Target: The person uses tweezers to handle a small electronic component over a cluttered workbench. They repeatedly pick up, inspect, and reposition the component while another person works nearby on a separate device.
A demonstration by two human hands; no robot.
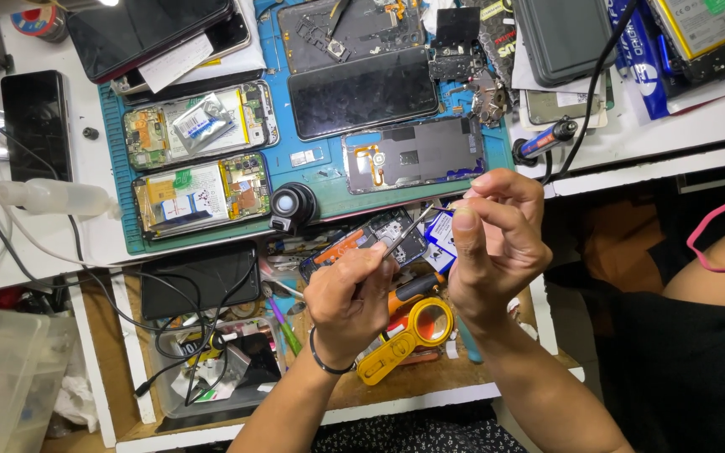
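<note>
Left hand (347, 300): fingers were clenched around a pair of tweezers (402, 237), gripped low on the shaft, with a dark band on the wrist.
Tweezers: they slanted up and to the right, the tips reaching the fingertips of the right hand.
Right hand (497, 243): raised above the counter's edge, thumb and forefinger pinched together on something too small to make out; the other fingers curled loosely above.
Below the hands: an opened phone (362, 243) with its inner parts showing lay under the tweezers, and a yellow magnifier (417, 329) lay in the open drawer (430, 382) beside an orange-handled screwdriver (413, 288).
Blue mat (329, 172): lay on the white counter (60, 235) and carried two opened phones with boards and batteries exposed, a dark screen panel (362, 91), a back cover (413, 153) and a round black loupe (293, 205).
Left of the mat: a clear squeeze bottle (52, 197) lay on its side, near a black phone (37, 124).
Right edge: a soldering iron (545, 138) with a blue grip rested on the counter, its black cable running upward.
</note>
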